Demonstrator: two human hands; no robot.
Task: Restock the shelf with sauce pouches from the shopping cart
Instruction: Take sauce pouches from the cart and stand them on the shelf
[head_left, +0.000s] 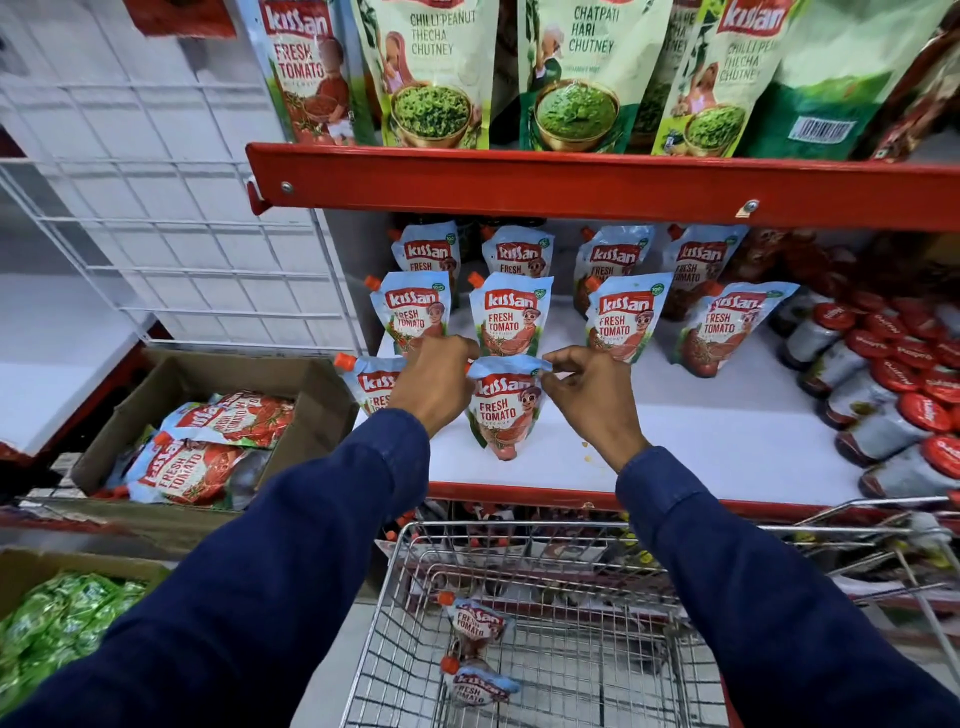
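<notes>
A blue-and-red tomato sauce pouch (501, 408) stands upright near the front of the white shelf (727, 441). My left hand (434, 379) pinches its top left corner and my right hand (589, 395) pinches its top right corner. Another pouch (370, 384) stands just left of it, partly behind my left hand. Several more pouches (511, 317) stand in rows behind. Below, the wire shopping cart (519, 530) holds two pouches (475, 623) lying on its floor.
A cardboard box (322, 400) with loose tomato pouches sits at left, with a white wire grid panel above it. Red-lidded jars (893, 374) lie at the shelf's right. Green chutney pouches (436, 78) fill the upper red shelf. Green packets sit in a box at bottom left.
</notes>
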